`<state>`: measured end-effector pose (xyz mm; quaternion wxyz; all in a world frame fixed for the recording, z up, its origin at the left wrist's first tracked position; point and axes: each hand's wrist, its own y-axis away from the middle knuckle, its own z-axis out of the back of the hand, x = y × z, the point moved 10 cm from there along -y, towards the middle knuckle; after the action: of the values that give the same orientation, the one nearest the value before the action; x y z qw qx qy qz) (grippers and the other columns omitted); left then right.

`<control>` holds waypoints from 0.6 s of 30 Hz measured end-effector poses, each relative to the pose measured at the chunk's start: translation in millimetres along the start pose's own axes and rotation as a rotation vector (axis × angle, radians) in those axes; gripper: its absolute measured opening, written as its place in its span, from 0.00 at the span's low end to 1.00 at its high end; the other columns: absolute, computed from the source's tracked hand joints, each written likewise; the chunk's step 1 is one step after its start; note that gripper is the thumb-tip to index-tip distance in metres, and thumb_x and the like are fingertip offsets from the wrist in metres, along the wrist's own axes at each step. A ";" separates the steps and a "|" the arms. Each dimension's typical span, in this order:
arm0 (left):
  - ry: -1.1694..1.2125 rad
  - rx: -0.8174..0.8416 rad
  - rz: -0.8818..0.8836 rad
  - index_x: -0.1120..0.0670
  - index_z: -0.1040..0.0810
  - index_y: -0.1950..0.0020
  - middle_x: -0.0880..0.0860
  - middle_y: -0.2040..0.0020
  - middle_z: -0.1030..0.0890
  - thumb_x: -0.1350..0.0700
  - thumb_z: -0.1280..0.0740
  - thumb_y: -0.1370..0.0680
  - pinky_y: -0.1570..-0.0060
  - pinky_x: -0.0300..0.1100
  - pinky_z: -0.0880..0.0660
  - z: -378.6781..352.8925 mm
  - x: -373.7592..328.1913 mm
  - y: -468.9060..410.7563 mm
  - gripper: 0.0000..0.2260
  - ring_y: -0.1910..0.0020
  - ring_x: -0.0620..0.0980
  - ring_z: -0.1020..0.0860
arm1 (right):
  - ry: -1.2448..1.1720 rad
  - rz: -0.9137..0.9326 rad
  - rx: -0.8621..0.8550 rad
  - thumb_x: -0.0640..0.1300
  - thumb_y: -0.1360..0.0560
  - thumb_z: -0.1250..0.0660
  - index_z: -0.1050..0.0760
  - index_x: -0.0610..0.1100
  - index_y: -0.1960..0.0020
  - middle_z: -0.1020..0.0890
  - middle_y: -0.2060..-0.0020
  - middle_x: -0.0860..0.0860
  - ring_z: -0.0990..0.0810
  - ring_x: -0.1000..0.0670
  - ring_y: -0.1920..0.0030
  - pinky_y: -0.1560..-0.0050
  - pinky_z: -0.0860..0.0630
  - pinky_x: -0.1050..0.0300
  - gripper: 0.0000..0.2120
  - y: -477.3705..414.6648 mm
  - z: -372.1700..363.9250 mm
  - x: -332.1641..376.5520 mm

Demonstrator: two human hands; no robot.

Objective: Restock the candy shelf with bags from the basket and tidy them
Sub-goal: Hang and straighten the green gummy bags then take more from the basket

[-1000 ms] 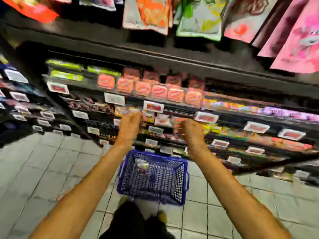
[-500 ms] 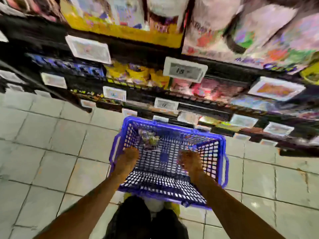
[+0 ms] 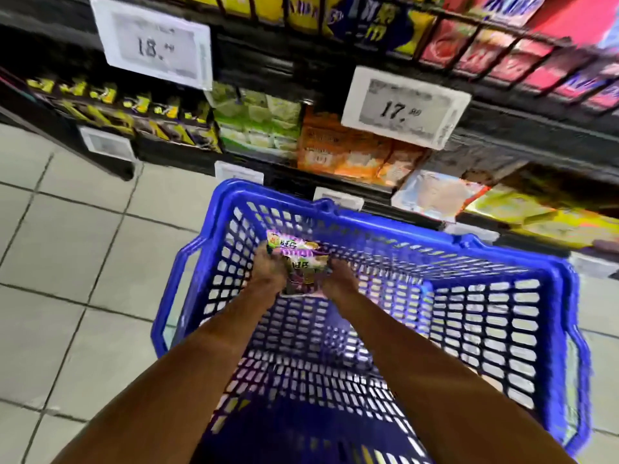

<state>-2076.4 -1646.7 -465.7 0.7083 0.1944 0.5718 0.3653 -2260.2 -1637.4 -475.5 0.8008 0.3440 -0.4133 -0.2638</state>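
A blue plastic basket stands on the tiled floor in front of the shelves. Deep inside it, near the far left corner, lies a small candy bag printed in purple, green and yellow. My left hand grips the bag's left edge and my right hand grips its right edge. Both forearms reach down into the basket. The candy shelves rise just behind the basket, filled with yellow, green and orange packs.
White price tags reading 18 and 17 hang off the shelf fronts above the basket. Grey floor tiles spread to the left. Low shelf edges with more packs jut out at the right.
My view has dropped closer to the basket. Both hands have gone from the shelf down into the basket and have closed on the candy bag.
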 end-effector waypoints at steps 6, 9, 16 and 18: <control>-0.360 0.030 -0.204 0.65 0.28 0.38 0.67 0.44 0.24 0.41 0.45 0.25 0.46 0.49 0.31 9.3 -39.4 65.8 0.29 0.44 0.60 0.24 | -0.130 0.056 -0.075 0.42 0.25 0.29 0.23 0.41 0.37 0.17 0.44 0.42 0.20 0.43 0.44 0.44 0.24 0.50 0.18 46.7 17.7 12.1; -0.289 0.128 -0.244 0.55 0.27 0.48 0.55 0.57 0.21 0.38 0.41 0.25 0.55 0.48 0.25 26.4 -72.5 113.6 0.20 0.55 0.56 0.20 | -0.255 0.115 -0.017 0.38 0.25 0.30 0.23 0.42 0.40 0.15 0.51 0.47 0.18 0.52 0.53 0.53 0.22 0.58 0.14 110.9 43.2 31.1; -0.043 0.298 -0.211 0.52 0.22 0.44 0.41 0.57 0.16 0.57 0.32 0.22 0.50 0.31 0.24 76.7 -215.1 280.9 0.07 0.58 0.34 0.21 | -0.601 0.136 -0.068 0.33 0.23 0.34 0.25 0.37 0.53 0.22 0.65 0.45 0.25 0.50 0.66 0.63 0.28 0.57 0.01 308.8 153.9 120.5; -0.018 0.323 -0.201 0.53 0.20 0.52 0.38 0.64 0.16 0.56 0.31 0.23 0.61 0.25 0.27 93.7 -269.4 334.2 0.02 0.63 0.33 0.20 | -0.644 0.207 -0.069 0.36 0.23 0.32 0.24 0.37 0.47 0.22 0.61 0.44 0.25 0.52 0.62 0.63 0.27 0.61 0.06 371.2 191.2 162.9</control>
<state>-2107.1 -1613.0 -28.8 0.7061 0.2507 0.6330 0.1946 -2285.6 -1584.5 -31.1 0.6627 0.1720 -0.6687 -0.2902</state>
